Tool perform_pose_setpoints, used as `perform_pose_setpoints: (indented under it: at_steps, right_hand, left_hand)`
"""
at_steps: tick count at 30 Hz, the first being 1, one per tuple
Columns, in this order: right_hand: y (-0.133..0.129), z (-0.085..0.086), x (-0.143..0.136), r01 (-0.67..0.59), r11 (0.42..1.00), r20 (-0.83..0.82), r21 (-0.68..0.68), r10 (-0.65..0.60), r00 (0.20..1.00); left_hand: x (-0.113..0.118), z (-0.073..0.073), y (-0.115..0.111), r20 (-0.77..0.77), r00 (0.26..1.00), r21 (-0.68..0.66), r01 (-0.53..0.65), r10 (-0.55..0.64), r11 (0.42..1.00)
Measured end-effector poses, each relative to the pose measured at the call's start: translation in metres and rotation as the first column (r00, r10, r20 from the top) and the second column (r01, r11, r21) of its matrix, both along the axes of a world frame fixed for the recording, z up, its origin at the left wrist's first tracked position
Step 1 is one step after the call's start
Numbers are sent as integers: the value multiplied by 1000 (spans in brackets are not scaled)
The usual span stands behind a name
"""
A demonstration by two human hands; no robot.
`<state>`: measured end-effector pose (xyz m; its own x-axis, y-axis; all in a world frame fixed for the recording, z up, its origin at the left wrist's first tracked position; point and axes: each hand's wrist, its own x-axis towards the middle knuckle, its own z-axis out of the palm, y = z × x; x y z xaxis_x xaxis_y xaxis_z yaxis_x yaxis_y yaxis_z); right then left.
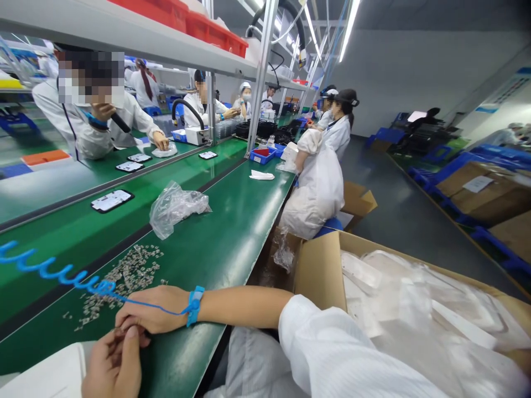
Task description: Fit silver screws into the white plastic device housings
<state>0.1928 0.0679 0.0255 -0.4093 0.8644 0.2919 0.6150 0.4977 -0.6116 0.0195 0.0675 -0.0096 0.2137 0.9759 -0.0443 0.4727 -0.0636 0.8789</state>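
Observation:
Both hands meet over the green bench's near edge. My left hand (114, 362) has thumb and fingers pinched together, their tips touching the other hand. My right hand (155, 309) is closed with curled fingers, a blue strap (194, 305) around its wrist. Anything between the fingertips is too small or hidden to name. Just beyond the hands lies a loose pile of small metal parts (135, 268). A blue coiled cord (62, 273) runs over the pile to the strap. At the lower left, a white curved piece (47, 373) sits beside my left hand.
Farther along the green bench (224, 237) are a clear plastic bag (176, 207), a dark-edged flat part (112, 200) and a blue bin (262, 156). An open carton (319, 268) of wrapped white parts stands at right. People in white coats sit along both sides.

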Motion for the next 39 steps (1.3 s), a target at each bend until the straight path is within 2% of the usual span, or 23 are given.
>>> perform_pose_setpoints:
  at_steps: [3, 5, 8, 12, 16, 19, 21, 23, 26, 28, 33, 36, 38, 39]
  right_hand:
    - [2, 2, 0, -39, 994, -5, -100, 39, 999]
    - [2, 3, 0, -35, 992, -25, -119, 32, 999]
    - [-2, 0, 1, 21, 998, -71, -51, -25, 997]
    - [-6, -9, -2, 12, 999, -89, 43, -8, 996]
    - [-6, -19, -5, 71, 995, -145, 62, -62, 988]
    - [-6, -20, -2, 150, 985, -211, 83, -130, 969]
    - [-7, -17, 4, 229, 967, -280, 109, -191, 941]
    - [-7, -14, 12, 339, 934, -393, 116, -270, 879]
    - [-4, -10, 23, 481, 874, -531, 67, -377, 759]
    - [0, -9, 27, 524, 851, -558, 38, -417, 717]
    - [4, -8, 36, 617, 787, -568, 20, -499, 654]
    - [-4, -9, 45, 659, 751, -547, 39, -536, 643]
    - [-5, -10, 37, 666, 745, -537, 48, -543, 646]
    - [-1, -10, 25, 657, 753, -538, 48, -535, 652]
  left_hand:
    - [-1, 0, 2, -57, 998, 40, 14, -12, 999]
    - [-3, -2, 3, -73, 996, 53, 47, -43, 998]
    - [-3, -3, 3, -64, 996, 74, 73, -68, 995]
    - [-1, 3, -4, -27, 994, 113, 105, -102, 988]
    - [-2, 8, -13, -5, 988, 156, 150, -151, 976]
    - [-5, 9, -17, -37, 980, 196, 200, -196, 960]
    - [-5, 11, -19, -66, 969, 255, 246, -237, 935]
    - [-3, 13, -20, -97, 959, 330, 283, -266, 900]
    - [1, 18, -22, -134, 951, 418, 310, -279, 854]
    - [2, 21, -25, -147, 946, 444, 325, -290, 835]
    - [2, 24, -24, -155, 925, 459, 378, -347, 804]
    - [8, 21, -17, -135, 921, 432, 387, -366, 815]
    - [12, 22, -21, -113, 921, 402, 386, -374, 830]
    - [14, 24, -27, -107, 918, 385, 392, -381, 836]
